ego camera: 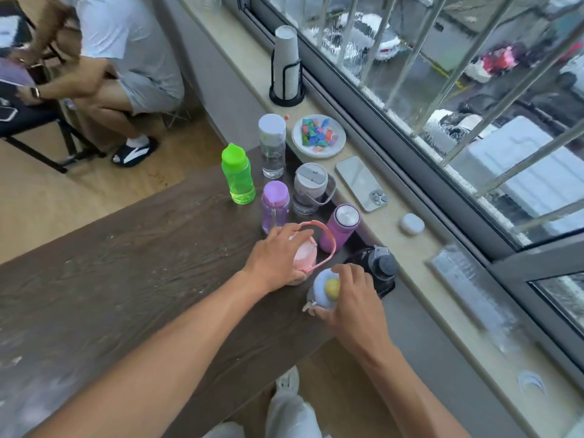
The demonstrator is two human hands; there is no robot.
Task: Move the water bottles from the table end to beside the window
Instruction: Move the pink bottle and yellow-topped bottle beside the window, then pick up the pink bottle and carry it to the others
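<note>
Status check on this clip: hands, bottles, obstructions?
Left hand gripping pink bottle. Right hand gripping blue bottle. Both on table beside windowsill. Black bottle close by right hand.

Soft daylight enters through the window [442,74] at right; edges bend (wide-angle lens), and the near-left table [94,279] blurs.

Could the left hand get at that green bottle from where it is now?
Probably, but not at once. The left hand is wrapped round the pink bottle, so it is busy. Once free, bare table lies between it and the green bottle, with the lilac bottle off to one side.
</note>
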